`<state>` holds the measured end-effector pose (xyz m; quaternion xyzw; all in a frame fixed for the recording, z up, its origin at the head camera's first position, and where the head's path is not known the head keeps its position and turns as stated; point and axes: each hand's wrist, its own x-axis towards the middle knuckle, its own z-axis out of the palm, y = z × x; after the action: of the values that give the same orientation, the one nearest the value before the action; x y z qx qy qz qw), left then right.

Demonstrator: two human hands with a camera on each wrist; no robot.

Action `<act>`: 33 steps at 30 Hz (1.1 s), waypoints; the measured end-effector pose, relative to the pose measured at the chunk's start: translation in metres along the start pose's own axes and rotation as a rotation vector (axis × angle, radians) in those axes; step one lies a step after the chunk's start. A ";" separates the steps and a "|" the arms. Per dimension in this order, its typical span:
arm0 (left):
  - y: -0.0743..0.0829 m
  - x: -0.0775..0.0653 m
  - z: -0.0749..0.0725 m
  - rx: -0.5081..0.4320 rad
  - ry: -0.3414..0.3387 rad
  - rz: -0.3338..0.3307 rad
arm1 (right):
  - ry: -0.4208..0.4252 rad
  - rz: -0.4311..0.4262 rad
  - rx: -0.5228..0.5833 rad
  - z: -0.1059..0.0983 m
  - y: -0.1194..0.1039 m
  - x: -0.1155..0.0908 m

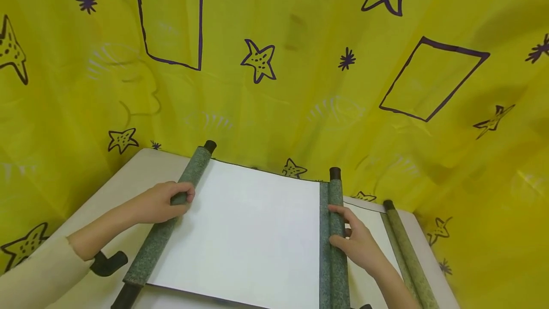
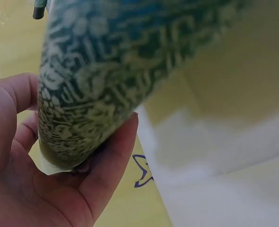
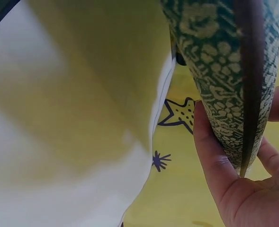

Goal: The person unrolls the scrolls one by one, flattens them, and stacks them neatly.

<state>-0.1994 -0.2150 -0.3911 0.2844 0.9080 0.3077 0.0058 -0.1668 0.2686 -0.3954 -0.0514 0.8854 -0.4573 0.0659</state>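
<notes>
A hanging scroll lies partly unrolled, its white sheet (image 1: pixel 257 232) stretched between two rolls of green patterned cloth with dark end knobs. My left hand (image 1: pixel 165 201) grips the left roll (image 1: pixel 154 247), fingers and thumb curled round it. The right roll (image 1: pixel 339 275) is in my right hand (image 1: pixel 358 240), held between thumb and fingers. In the left wrist view the thumb and fingers wrap the patterned roll (image 2: pixel 87 99). The right wrist view has the other roll (image 3: pixel 224 80) between fingers and thumb, with a dark strip running along it.
A second scroll with an olive-green roll (image 1: pixel 413 256) and white sheet (image 1: pixel 371 221) lies at the right, partly under the first. Both are on a white table (image 1: pixel 107 199). A yellow cloth (image 1: pixel 300 85) with stars and rectangles hangs behind. A dark curved object (image 1: pixel 109 263) is by the left sleeve.
</notes>
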 end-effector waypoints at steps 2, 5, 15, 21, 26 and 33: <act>0.000 -0.001 -0.001 -0.011 -0.004 -0.017 | 0.003 0.005 -0.013 -0.001 0.001 0.001; 0.000 -0.002 -0.002 -0.017 -0.011 -0.040 | 0.005 0.014 -0.032 -0.001 0.002 0.001; -0.006 -0.002 -0.003 0.022 -0.012 -0.046 | -0.005 -0.002 -0.031 -0.003 0.001 0.001; -0.006 -0.003 -0.004 0.049 -0.017 -0.099 | -0.003 0.021 -0.025 -0.004 0.001 0.000; -0.006 -0.005 -0.006 0.077 -0.008 -0.102 | -0.001 0.034 -0.015 -0.005 0.002 -0.001; -0.006 -0.006 -0.007 0.087 -0.007 -0.093 | 0.004 0.036 -0.031 -0.006 0.003 0.002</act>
<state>-0.1987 -0.2263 -0.3902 0.2428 0.9327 0.2664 0.0110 -0.1696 0.2752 -0.3942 -0.0357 0.8932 -0.4425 0.0716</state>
